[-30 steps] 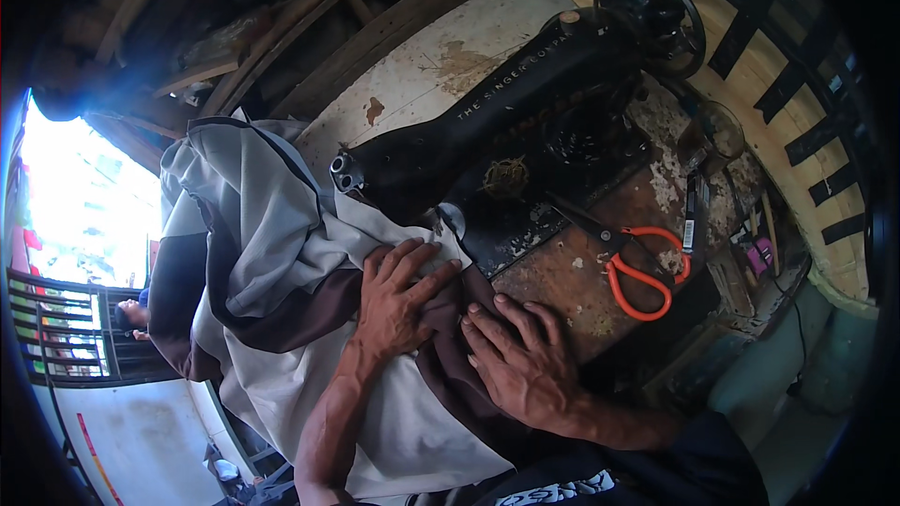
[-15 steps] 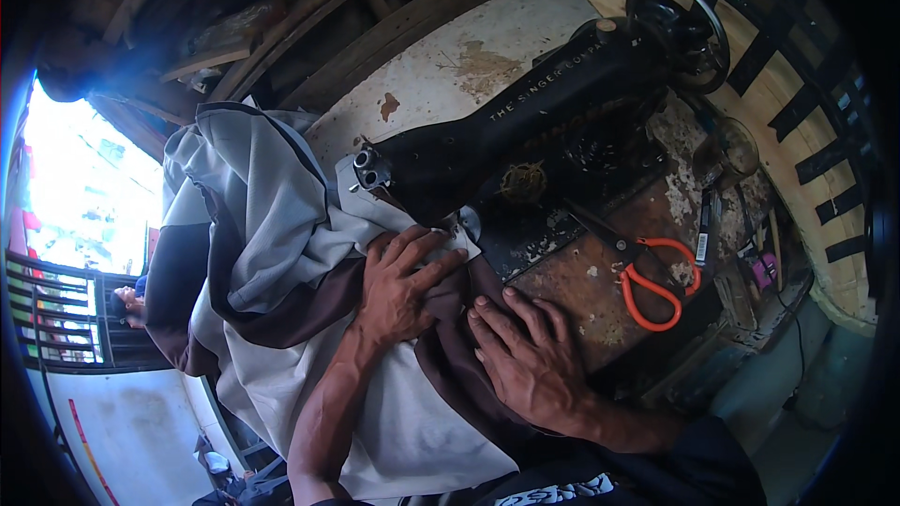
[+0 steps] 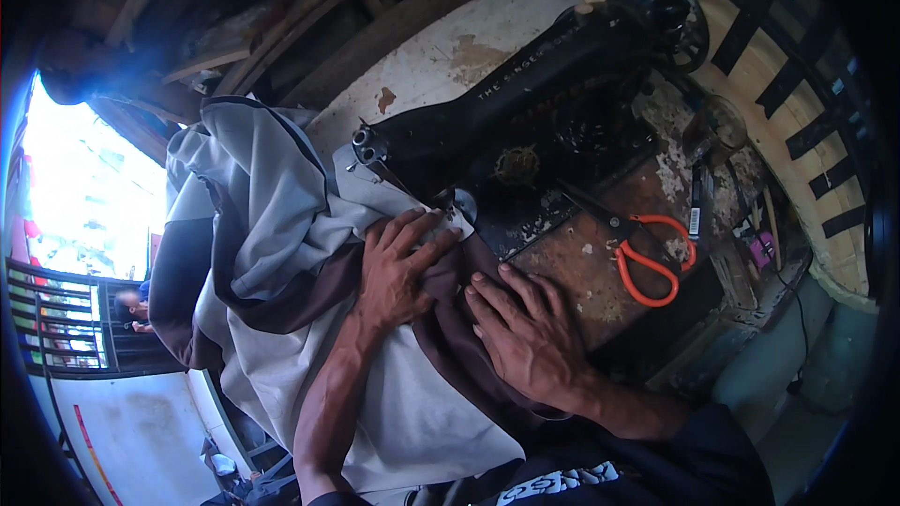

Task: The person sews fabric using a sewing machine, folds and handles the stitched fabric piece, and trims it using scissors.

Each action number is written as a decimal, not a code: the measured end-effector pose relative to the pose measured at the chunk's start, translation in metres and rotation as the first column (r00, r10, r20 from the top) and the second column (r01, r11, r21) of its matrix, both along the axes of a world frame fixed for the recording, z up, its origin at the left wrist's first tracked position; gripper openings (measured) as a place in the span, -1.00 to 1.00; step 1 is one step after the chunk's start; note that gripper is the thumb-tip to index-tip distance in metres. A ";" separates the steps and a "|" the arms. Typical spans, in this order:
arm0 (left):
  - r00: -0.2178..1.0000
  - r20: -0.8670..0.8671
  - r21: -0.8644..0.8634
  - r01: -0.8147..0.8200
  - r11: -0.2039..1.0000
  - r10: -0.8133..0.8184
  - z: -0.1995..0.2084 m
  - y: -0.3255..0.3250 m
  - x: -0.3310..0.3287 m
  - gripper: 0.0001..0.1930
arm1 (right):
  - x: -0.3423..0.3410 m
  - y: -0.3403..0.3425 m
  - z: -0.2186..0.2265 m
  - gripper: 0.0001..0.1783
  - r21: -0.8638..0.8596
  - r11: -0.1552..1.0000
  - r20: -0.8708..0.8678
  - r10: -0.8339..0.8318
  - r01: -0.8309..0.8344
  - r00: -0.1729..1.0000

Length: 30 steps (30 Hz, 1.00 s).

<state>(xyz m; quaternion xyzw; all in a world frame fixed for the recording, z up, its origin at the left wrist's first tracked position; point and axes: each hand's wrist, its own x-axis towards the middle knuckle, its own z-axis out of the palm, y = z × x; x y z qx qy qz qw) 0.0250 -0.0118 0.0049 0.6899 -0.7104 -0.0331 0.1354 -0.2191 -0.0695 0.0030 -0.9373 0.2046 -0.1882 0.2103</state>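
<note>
Grey and maroon fabric (image 3: 267, 197) lies bunched at the needle end of a black sewing machine (image 3: 525, 98).
The left hand (image 3: 398, 272) spreads over it near the machine's head, fingers unclenched; the right hand (image 3: 532, 342) lies on the maroon part, fingers released. Orange-handled scissors (image 3: 617, 222) rest on worn tabletop (image 3: 592, 305).

Pale capital letters (image 3: 530, 66) ran along the top of the black sewing machine's (image 3: 441, 145) arm. Lower on the machine's side, a second row of lettering (image 3: 562, 103) was too dim to read. A round gold-coloured emblem (image 3: 516, 167) stood near the machine's base, its detail blurred. In front of the machine's wheel end, a thin dark tool (image 3: 696, 189) bore a white barcode label (image 3: 695, 222). Nearest the person, before the machine, bold white print (image 3: 562, 483) crossed a dark shirt (image 3: 698, 450).
</note>
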 end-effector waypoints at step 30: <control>0.868 -0.215 -0.182 -0.485 0.855 0.447 0.032 0.009 -0.053 -0.42 | -0.007 0.003 -0.015 -0.53 -0.054 0.998 0.099 -0.004 0.009 0.995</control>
